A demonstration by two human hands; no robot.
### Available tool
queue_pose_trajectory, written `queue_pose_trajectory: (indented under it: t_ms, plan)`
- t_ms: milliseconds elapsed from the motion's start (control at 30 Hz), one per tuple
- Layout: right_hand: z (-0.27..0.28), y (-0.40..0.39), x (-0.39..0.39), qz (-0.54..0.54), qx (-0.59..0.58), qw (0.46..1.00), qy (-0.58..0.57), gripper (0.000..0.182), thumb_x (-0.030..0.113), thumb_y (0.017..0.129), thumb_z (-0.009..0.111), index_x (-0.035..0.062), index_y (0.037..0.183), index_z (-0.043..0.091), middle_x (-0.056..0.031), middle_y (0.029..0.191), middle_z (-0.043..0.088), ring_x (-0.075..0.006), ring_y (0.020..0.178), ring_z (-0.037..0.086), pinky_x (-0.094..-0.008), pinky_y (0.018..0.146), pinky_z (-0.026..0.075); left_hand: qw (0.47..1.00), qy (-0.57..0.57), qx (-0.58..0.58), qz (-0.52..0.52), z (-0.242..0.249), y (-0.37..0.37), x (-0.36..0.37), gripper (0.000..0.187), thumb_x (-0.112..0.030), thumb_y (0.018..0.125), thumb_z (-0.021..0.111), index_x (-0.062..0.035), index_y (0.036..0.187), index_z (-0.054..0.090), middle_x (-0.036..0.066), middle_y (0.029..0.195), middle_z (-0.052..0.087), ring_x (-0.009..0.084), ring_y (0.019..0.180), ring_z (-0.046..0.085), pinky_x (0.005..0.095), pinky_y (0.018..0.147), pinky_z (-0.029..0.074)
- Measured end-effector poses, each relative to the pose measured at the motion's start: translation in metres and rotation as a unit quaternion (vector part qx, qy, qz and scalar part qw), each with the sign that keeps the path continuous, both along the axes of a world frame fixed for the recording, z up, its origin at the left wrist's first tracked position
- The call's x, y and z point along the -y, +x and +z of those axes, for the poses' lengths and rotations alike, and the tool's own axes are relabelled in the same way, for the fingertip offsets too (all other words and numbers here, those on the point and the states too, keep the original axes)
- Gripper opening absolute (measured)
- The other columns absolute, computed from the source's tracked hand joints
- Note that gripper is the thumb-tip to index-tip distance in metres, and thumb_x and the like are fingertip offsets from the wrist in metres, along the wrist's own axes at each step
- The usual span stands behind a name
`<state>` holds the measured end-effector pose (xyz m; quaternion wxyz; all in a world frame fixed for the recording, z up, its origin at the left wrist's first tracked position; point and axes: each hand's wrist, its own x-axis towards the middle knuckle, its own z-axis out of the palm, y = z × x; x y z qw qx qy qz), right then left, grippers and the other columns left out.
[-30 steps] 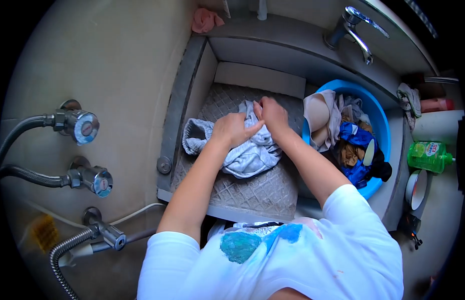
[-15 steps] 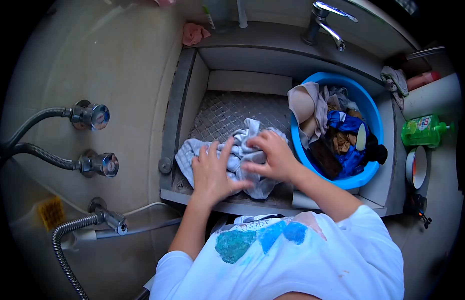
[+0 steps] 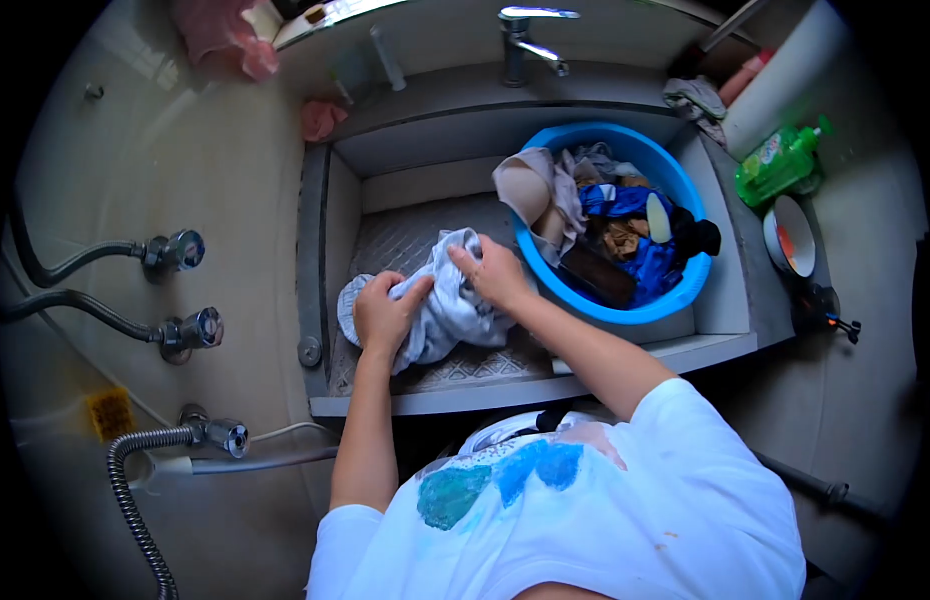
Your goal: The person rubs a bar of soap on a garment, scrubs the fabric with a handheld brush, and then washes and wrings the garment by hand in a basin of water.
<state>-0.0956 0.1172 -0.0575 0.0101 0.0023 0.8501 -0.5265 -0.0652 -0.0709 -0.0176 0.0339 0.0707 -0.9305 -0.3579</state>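
Observation:
A crumpled light grey-white cloth (image 3: 450, 312) is bunched up over the textured floor of the sink (image 3: 385, 228). My left hand (image 3: 383, 312) grips its left part, thumb and fingers closed on the fabric. On its upper right side, my right hand (image 3: 493, 272) pinches a fold between thumb and fingers. Just right of my right hand stands a blue basin (image 3: 697, 285) full of mixed clothes, with a beige padded garment (image 3: 525, 190) hanging over its left rim.
A chrome faucet (image 3: 515, 50) rises behind the sink. On the right ledge are a green bottle (image 3: 775, 168) and a white bowl (image 3: 790, 237). Valves with hoses (image 3: 175, 252) line the left wall, near a yellow sponge (image 3: 110, 413). A pink cloth (image 3: 322, 119) lies at the back left.
Both hands, spread over the cloth before, have closed on it, and the cloth is now bunched higher. The camera view has shifted, so the sink and basin appear further left.

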Motion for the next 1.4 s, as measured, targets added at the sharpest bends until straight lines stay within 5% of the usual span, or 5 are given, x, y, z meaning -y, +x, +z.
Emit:
queue_pose_trajectory:
  t_ms: [467,700,900,1200,1400]
  plan:
    - [0.116,-0.003,-0.165,-0.041,0.030,0.856,-0.514,0.048,0.049,0.094,0.057,0.0038,0.111,0.060,-0.0027,0.101,0.063,-0.0078,0.090,0.059,-0.0226,0.080,0.047,0.914,0.154,-0.355,-0.122,0.123,-0.027,-0.176,0.028,-0.021,0.068,0.085,-0.0048,0.069,0.062,0.004,0.067,0.057,0.0167,0.066,0.053,0.0306,0.061,0.041]
    - [0.035,-0.041,-0.276,0.007,-0.079,0.997,0.023,0.024,0.029,0.078,0.075,0.0056,0.081,0.069,-0.0108,0.089,0.065,-0.0217,0.088,0.062,-0.0334,0.080,0.049,0.966,-0.109,-0.150,-0.179,0.020,-0.054,-0.239,0.049,-0.035,0.064,0.085,-0.0102,0.101,0.066,0.009,0.111,0.062,0.0290,0.108,0.053,0.0448,0.088,0.041]
    - [0.023,-0.048,-0.295,-0.101,-0.168,0.945,0.263,0.034,0.030,0.076,0.073,0.0100,0.104,0.068,-0.0135,0.110,0.061,-0.0332,0.107,0.055,-0.0464,0.091,0.045,0.940,-0.275,-0.036,-0.198,0.020,-0.065,-0.292,0.083,-0.050,0.056,0.084,-0.0231,0.129,0.055,0.013,0.141,0.043,0.0402,0.131,0.035,0.0632,0.094,0.035]
    - [-0.032,-0.056,-0.298,-0.029,-0.040,0.967,0.250,0.053,0.038,0.079,0.071,0.0040,0.118,0.059,-0.0252,0.116,0.056,-0.0452,0.109,0.050,-0.0495,0.094,0.043,0.839,-0.436,0.191,-0.262,-0.005,-0.087,-0.326,0.104,-0.051,0.052,0.083,-0.0242,0.142,0.039,0.013,0.144,0.038,0.0459,0.135,0.030,0.0701,0.095,0.033]
    - [-0.008,-0.057,-0.306,0.023,0.016,0.974,0.225,0.047,0.033,0.078,0.072,0.0009,0.111,0.061,-0.0273,0.112,0.057,-0.0442,0.105,0.053,-0.0492,0.093,0.043,0.788,-0.514,0.195,-0.277,-0.069,-0.095,-0.323,0.059,-0.029,0.083,0.055,-0.0228,0.140,0.044,0.013,0.152,0.030,0.0380,0.141,0.020,0.0673,0.099,0.027]
